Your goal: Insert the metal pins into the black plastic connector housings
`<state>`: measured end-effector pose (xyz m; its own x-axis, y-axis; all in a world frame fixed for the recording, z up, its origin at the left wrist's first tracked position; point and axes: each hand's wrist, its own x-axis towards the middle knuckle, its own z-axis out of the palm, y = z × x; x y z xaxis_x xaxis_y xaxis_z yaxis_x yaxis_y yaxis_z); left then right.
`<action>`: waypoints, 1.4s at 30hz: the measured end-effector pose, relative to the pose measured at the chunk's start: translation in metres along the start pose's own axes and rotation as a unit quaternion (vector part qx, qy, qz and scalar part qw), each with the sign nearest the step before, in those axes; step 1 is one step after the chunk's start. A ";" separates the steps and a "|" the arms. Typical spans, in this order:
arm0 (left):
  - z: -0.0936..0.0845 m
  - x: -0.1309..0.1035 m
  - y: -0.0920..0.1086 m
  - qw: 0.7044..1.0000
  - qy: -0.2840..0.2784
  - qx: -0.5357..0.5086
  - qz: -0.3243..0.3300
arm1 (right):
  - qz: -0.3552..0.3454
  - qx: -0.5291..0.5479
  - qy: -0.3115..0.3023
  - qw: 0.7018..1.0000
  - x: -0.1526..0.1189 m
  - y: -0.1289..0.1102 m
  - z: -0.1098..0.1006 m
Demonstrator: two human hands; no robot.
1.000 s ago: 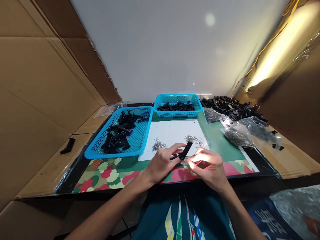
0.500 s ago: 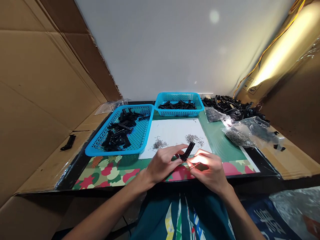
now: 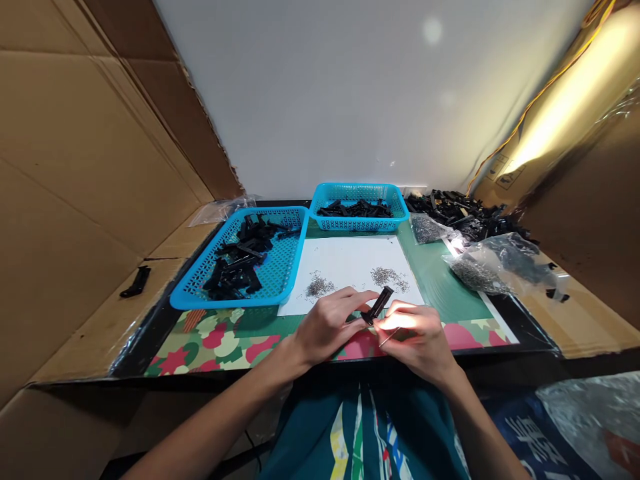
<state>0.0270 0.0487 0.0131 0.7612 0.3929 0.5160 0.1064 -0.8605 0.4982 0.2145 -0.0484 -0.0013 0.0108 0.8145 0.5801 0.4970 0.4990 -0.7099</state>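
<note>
Held part (image 3: 383, 302): black is seen between fingers (image 3: 367, 296).
Paper (image 3: 350, 257): white is seen beyond them.
Mat edge (image 3: 216, 339): red-green-cream blotches are shown beneath.

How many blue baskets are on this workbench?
2. The left basket sits beside the white paper; the back basket stands behind the paper, near the wall. I see no sign of a hidden one.

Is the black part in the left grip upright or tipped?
Tipped: the black part slants in the left grip, its upper end leaning toward the picture's right.
</note>
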 end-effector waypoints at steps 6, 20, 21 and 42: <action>-0.001 0.000 0.001 1.000 0.005 0.005 0.010 | -0.008 0.020 0.000 1.000 0.000 0.001 0.000; 0.004 -0.001 0.000 0.998 -0.042 0.017 -0.037 | 0.072 -0.038 -0.117 0.990 0.006 0.000 -0.022; 0.004 0.000 0.000 0.998 -0.041 0.002 -0.050 | 0.074 -0.041 -0.119 0.989 0.006 0.001 -0.023; 0.005 0.001 -0.005 0.992 -0.016 0.005 -0.124 | 0.179 0.010 -0.026 0.983 0.018 0.003 -0.015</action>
<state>0.0309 0.0522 0.0073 0.7312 0.5825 0.3551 0.2991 -0.7415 0.6006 0.2289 -0.0367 0.0128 0.1374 0.9530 0.2698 0.4513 0.1823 -0.8736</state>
